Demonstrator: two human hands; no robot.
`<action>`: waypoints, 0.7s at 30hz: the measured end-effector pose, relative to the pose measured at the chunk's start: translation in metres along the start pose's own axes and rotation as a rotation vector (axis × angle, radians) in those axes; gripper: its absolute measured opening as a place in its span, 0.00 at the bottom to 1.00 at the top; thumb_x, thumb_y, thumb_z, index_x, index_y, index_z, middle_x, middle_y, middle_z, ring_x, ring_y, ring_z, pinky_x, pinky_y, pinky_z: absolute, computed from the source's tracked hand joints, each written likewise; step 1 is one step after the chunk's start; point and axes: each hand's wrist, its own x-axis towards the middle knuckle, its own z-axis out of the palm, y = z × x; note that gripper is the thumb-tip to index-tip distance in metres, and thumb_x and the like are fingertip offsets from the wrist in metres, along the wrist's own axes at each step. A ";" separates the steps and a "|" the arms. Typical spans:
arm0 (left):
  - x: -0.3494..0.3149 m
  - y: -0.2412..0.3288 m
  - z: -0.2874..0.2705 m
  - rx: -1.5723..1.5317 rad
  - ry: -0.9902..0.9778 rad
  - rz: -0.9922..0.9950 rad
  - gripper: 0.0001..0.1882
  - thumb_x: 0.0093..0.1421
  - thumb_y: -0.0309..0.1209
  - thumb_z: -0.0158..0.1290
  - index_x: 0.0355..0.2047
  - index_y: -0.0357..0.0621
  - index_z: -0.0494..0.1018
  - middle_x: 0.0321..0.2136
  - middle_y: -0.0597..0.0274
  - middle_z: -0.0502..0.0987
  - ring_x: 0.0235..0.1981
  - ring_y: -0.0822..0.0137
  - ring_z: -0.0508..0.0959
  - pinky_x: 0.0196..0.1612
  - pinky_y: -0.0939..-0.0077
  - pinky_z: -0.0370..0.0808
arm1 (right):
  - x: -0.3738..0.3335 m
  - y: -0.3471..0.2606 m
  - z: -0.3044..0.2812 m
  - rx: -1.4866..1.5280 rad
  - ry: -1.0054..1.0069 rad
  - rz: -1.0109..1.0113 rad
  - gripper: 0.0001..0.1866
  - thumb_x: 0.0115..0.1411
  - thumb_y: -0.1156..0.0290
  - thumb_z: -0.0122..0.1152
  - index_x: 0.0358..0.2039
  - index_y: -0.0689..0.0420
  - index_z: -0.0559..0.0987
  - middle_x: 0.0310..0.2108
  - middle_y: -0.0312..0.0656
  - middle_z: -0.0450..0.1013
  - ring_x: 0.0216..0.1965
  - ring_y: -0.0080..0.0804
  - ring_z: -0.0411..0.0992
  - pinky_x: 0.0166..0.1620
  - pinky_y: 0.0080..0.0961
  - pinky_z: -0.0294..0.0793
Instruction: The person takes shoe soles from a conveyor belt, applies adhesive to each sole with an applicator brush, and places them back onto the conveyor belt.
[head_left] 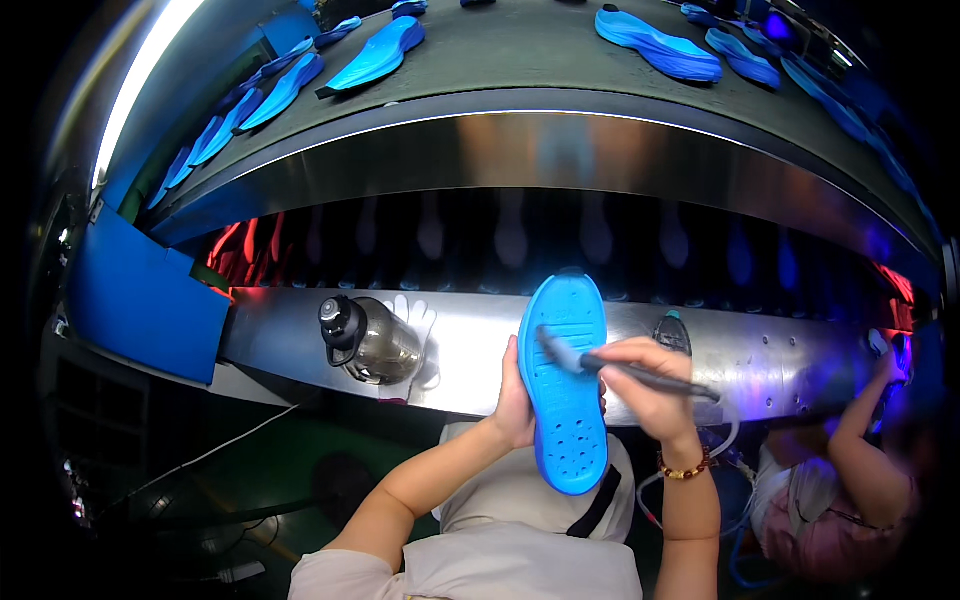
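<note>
My left hand [512,405] grips a bright blue shoe sole [572,420] along its left edge. The sole stands nearly upright in view, its inner face toward me, with ridges across the middle and small holes at the lower end. Between the fingers of my right hand [652,395] is a dark-handled brush [562,352]. Its bristles lie against the ridged upper half of the sole and are smeared by motion. A pale hose [735,430] curves near the handle's far end; whether it joins the handle I cannot tell.
A metal ledge [480,345] carries a dark-capped bottle [388,345], a white glove [415,318] behind it and a small dark object [672,332]. Beyond it, a conveyor belt [510,60] holds several blue soles [380,55]. Another person [830,490] sits at the right.
</note>
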 end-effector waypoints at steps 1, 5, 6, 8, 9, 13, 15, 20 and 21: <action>0.002 0.002 0.010 0.023 0.158 0.025 0.46 0.52 0.67 0.14 0.54 0.44 0.57 0.45 0.51 0.68 0.45 0.57 0.70 0.49 0.60 0.67 | 0.000 -0.003 -0.001 -0.157 -0.123 -0.178 0.10 0.44 0.79 0.62 0.31 0.63 0.78 0.30 0.47 0.75 0.32 0.30 0.73 0.38 0.22 0.72; 0.001 0.010 0.000 0.113 0.024 0.046 0.47 0.51 0.68 0.15 0.53 0.43 0.58 0.45 0.51 0.68 0.45 0.59 0.70 0.49 0.63 0.68 | -0.007 -0.010 -0.008 0.123 -0.328 -0.182 0.08 0.44 0.79 0.62 0.28 0.64 0.78 0.30 0.47 0.75 0.32 0.31 0.74 0.38 0.23 0.72; 0.002 0.009 0.003 0.111 0.030 0.045 0.47 0.51 0.68 0.15 0.53 0.43 0.58 0.45 0.51 0.68 0.45 0.59 0.70 0.49 0.63 0.68 | -0.005 -0.007 -0.011 0.076 -0.197 -0.171 0.08 0.44 0.79 0.61 0.29 0.64 0.78 0.30 0.47 0.75 0.32 0.31 0.74 0.37 0.22 0.72; 0.006 0.006 0.013 0.175 0.196 0.201 0.49 0.49 0.69 0.13 0.50 0.42 0.60 0.37 0.50 0.71 0.39 0.59 0.73 0.44 0.65 0.70 | -0.001 0.000 -0.009 0.051 -0.043 -0.084 0.07 0.46 0.81 0.59 0.29 0.65 0.78 0.30 0.48 0.74 0.31 0.31 0.74 0.37 0.21 0.73; 0.005 0.009 0.012 0.178 0.195 0.207 0.49 0.49 0.69 0.13 0.50 0.42 0.60 0.37 0.50 0.71 0.39 0.59 0.73 0.44 0.65 0.70 | -0.007 -0.004 -0.008 0.021 -0.158 -0.049 0.08 0.44 0.80 0.61 0.29 0.64 0.78 0.31 0.47 0.74 0.33 0.32 0.74 0.38 0.24 0.73; 0.006 0.019 0.014 0.107 -0.139 0.269 0.52 0.45 0.72 0.11 0.45 0.39 0.63 0.30 0.49 0.72 0.32 0.60 0.74 0.36 0.67 0.73 | -0.012 -0.013 -0.014 -0.009 -0.413 -0.295 0.10 0.40 0.80 0.63 0.28 0.63 0.78 0.29 0.47 0.75 0.35 0.36 0.74 0.41 0.26 0.72; 0.009 0.020 0.023 0.111 0.022 0.319 0.53 0.44 0.73 0.11 0.43 0.38 0.63 0.30 0.48 0.72 0.31 0.59 0.74 0.35 0.66 0.73 | -0.010 -0.014 -0.019 -0.033 -0.215 -0.225 0.10 0.40 0.80 0.63 0.28 0.63 0.78 0.29 0.48 0.75 0.35 0.36 0.73 0.41 0.25 0.72; 0.011 0.033 0.023 0.113 -0.040 0.444 0.53 0.45 0.73 0.13 0.43 0.36 0.64 0.29 0.48 0.72 0.31 0.56 0.74 0.35 0.62 0.73 | -0.020 -0.021 -0.015 -0.228 -0.378 -0.365 0.10 0.40 0.79 0.65 0.27 0.62 0.79 0.30 0.41 0.76 0.36 0.33 0.73 0.42 0.26 0.70; 0.011 0.036 0.023 0.112 -0.037 0.443 0.53 0.45 0.73 0.13 0.43 0.36 0.64 0.29 0.48 0.72 0.31 0.56 0.74 0.35 0.62 0.73 | -0.021 -0.018 -0.020 -0.117 -0.473 -0.326 0.09 0.41 0.78 0.64 0.27 0.62 0.79 0.29 0.43 0.76 0.36 0.34 0.73 0.42 0.26 0.71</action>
